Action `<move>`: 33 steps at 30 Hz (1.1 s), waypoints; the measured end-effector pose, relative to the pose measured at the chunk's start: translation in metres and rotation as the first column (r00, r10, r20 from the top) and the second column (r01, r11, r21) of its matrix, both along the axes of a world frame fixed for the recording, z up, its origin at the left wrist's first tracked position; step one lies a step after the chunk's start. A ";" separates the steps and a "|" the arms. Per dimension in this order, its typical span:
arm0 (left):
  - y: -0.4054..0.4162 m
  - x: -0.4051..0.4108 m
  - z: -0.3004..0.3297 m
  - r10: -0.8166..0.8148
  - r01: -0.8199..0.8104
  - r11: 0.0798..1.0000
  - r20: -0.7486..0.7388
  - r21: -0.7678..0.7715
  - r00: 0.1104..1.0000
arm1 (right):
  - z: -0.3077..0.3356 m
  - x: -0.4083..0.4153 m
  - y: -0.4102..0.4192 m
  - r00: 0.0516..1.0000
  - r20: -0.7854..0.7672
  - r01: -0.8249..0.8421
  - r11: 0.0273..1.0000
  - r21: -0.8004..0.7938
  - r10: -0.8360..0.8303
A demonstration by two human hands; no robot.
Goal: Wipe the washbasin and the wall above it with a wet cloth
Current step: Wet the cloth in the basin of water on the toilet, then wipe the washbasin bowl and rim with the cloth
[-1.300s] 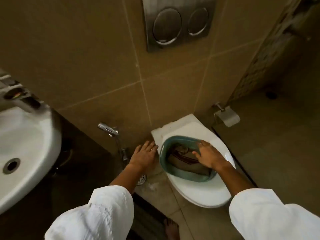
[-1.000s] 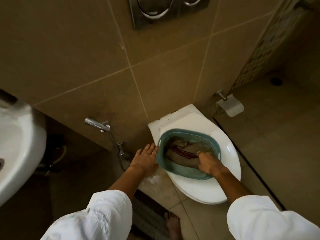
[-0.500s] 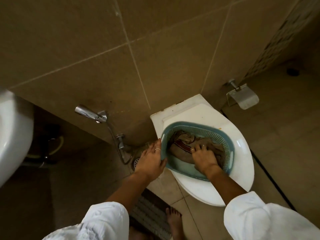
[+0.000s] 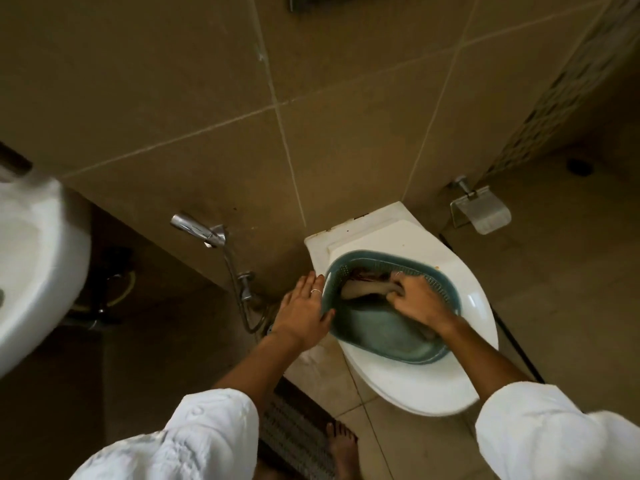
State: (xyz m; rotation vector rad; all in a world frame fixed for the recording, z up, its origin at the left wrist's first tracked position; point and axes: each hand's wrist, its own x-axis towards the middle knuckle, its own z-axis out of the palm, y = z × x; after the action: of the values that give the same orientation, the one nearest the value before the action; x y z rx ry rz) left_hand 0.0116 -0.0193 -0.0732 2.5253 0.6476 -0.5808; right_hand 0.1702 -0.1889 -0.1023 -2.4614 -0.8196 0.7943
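Note:
A teal plastic basket [image 4: 388, 344] sits on the closed white toilet lid [image 4: 429, 386]. Inside it lies a beige cloth [image 4: 363, 288] with a dark red stripe. My right hand [image 4: 419, 301] is down in the basket with its fingers closed on the cloth. My left hand [image 4: 304, 311] grips the basket's left rim, thumb inside the rim. The white washbasin [image 4: 31, 265] shows at the left edge, well apart from both hands. The brown tiled wall [image 4: 194, 98] fills the upper part of the view.
A chrome hand sprayer [image 4: 197, 231] with a hose hangs on the wall between the basin and the toilet. A paper holder [image 4: 481, 211] is mounted to the right. A dark ribbed mat [image 4: 294, 434] and a bare foot [image 4: 341, 445] are below.
My left hand went from flat beside the basket to gripping its rim. My right hand slid toward the far end of the basket and closed on the cloth. The view tilted downward.

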 end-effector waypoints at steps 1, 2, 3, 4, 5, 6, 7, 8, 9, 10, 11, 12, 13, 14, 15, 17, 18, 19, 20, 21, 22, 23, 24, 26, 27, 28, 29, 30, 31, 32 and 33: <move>0.001 -0.001 0.011 0.014 -0.014 1.000 0.016 -0.001 1.000 | 0.012 0.003 -0.001 0.997 -0.067 0.041 0.997 0.058 -0.037; 0.001 -0.001 0.020 0.031 -0.031 0.999 0.026 -0.007 0.999 | 0.022 0.005 -0.001 0.990 -0.123 0.081 0.992 0.101 -0.068; 0.003 -0.003 0.030 0.056 -0.056 0.998 0.037 -0.013 0.998 | 0.032 0.006 0.000 0.979 -0.177 0.125 0.984 0.129 -0.101; 0.005 -0.003 0.041 0.077 -0.077 0.997 0.044 -0.013 0.996 | 0.043 0.006 0.003 0.962 -0.238 0.174 0.972 0.159 -0.133; 0.008 -0.004 0.050 0.093 -0.093 0.996 0.048 -0.003 0.994 | 0.052 0.006 0.005 0.934 -0.315 0.237 0.954 0.186 -0.170; 0.011 -0.006 0.062 0.107 -0.108 0.994 0.054 0.013 0.993 | 0.063 0.005 0.006 0.895 -0.398 0.299 0.932 0.203 -0.201; 0.014 -0.009 0.072 0.118 -0.120 0.992 0.061 0.025 0.991 | 0.071 0.002 0.007 0.841 -0.491 0.365 0.908 0.207 -0.226; 0.018 -0.016 0.087 0.137 -0.140 0.989 0.072 0.038 0.988 | 0.083 -0.003 0.008 0.782 -0.577 0.419 0.885 0.204 -0.238; 0.021 -0.018 0.095 0.146 -0.149 0.988 0.071 0.046 0.987 | 0.090 -0.007 0.008 0.706 -0.660 0.486 0.854 0.188 -0.257; 0.025 -0.017 0.100 0.154 -0.157 0.986 0.064 0.049 0.986 | 0.096 -0.009 0.008 0.617 -0.731 0.556 0.818 0.145 -0.290; 0.029 -0.020 0.107 0.171 -0.174 0.983 0.059 0.055 0.984 | 0.104 -0.015 0.011 0.539 -0.779 0.611 0.785 0.100 -0.321; 0.032 -0.026 0.118 0.192 -0.195 0.979 0.057 0.062 0.980 | 0.118 -0.025 0.015 0.476 -0.817 0.644 0.762 0.071 -0.326; 0.036 -0.032 0.128 0.206 -0.210 0.975 0.059 0.071 0.977 | 0.130 -0.034 0.020 0.430 -0.842 0.671 0.740 0.058 -0.324; 0.039 -0.037 0.137 0.214 -0.218 0.973 0.060 0.076 0.975 | 0.142 -0.043 0.026 0.399 -0.864 0.692 0.720 0.063 -0.308; 0.045 -0.044 0.145 0.228 -0.232 0.969 0.060 0.080 0.972 | 0.152 -0.051 0.035 0.382 -0.881 0.695 0.715 0.075 -0.279; 0.055 -0.056 0.158 0.257 -0.260 0.962 0.056 0.076 0.965 | 0.169 -0.070 0.051 0.319 -0.927 0.704 0.704 0.091 -0.199; 0.060 -0.067 0.165 0.282 -0.286 0.955 0.064 0.074 0.957 | 0.178 -0.082 0.061 0.298 -0.943 0.696 0.710 0.110 -0.146; 0.064 -0.075 0.170 0.302 -0.307 0.949 0.077 0.066 0.950 | 0.184 -0.093 0.071 0.290 -0.950 0.674 0.729 0.119 -0.113; 0.068 -0.084 0.176 0.322 -0.328 0.943 0.096 0.054 0.942 | 0.189 -0.103 0.081 0.290 -0.953 0.639 0.760 0.121 -0.091; 0.073 -0.095 0.182 0.341 -0.348 0.936 0.117 0.047 0.933 | 0.193 -0.114 0.093 0.299 -0.951 0.592 0.796 0.124 -0.074; 0.077 -0.106 0.187 0.360 -0.368 0.929 0.132 0.042 0.924 | 0.199 -0.125 0.104 0.301 -0.952 0.538 0.835 0.120 -0.058; 0.082 -0.120 0.194 0.386 -0.396 0.917 0.149 0.042 0.911 | 0.204 -0.138 0.117 0.305 -0.951 0.487 0.866 0.109 -0.052; 0.087 -0.132 0.199 0.410 -0.422 0.906 0.159 0.045 0.898 | 0.208 -0.150 0.128 0.304 -0.952 0.456 0.884 0.102 -0.047; 0.100 -0.161 0.209 0.464 -0.480 0.876 0.183 0.051 0.867 | 0.213 -0.171 0.154 0.333 -0.942 0.406 0.909 0.098 -0.047; 0.107 -0.173 0.211 0.491 -0.509 0.859 0.194 0.049 0.849 | 0.215 -0.181 0.165 0.349 -0.936 0.393 0.914 0.103 -0.045; 0.114 -0.191 0.215 0.525 -0.546 0.836 0.206 0.053 0.826 | 0.217 -0.194 0.179 0.364 -0.931 0.370 0.922 0.115 -0.029; 0.120 -0.206 0.217 0.556 -0.577 0.815 0.212 0.054 0.804 | 0.220 -0.206 0.189 0.382 -0.924 0.344 0.930 0.131 -0.011; 0.128 -0.225 0.219 0.590 -0.614 0.788 0.223 0.053 0.776 | 0.223 -0.220 0.202 0.404 -0.915 0.301 0.941 0.154 0.020; 0.135 -0.241 0.220 0.616 -0.642 0.765 0.233 0.053 0.753 | 0.225 -0.232 0.213 0.426 -0.903 0.260 0.949 0.180 0.054; 0.141 -0.255 0.221 0.636 -0.663 0.746 0.236 0.054 0.735 | 0.229 -0.244 0.223 0.455 -0.886 0.223 0.953 0.206 0.085; 0.148 -0.273 0.222 0.659 -0.687 0.724 0.237 0.060 0.714 | 0.233 -0.258 0.235 0.477 -0.871 0.190 0.955 0.230 0.114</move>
State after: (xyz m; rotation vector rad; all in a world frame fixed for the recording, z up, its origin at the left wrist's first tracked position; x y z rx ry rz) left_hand -0.2617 0.1286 0.1489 2.1802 1.4836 -0.0040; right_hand -0.0882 0.0460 0.1307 -1.4197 -0.4022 1.5836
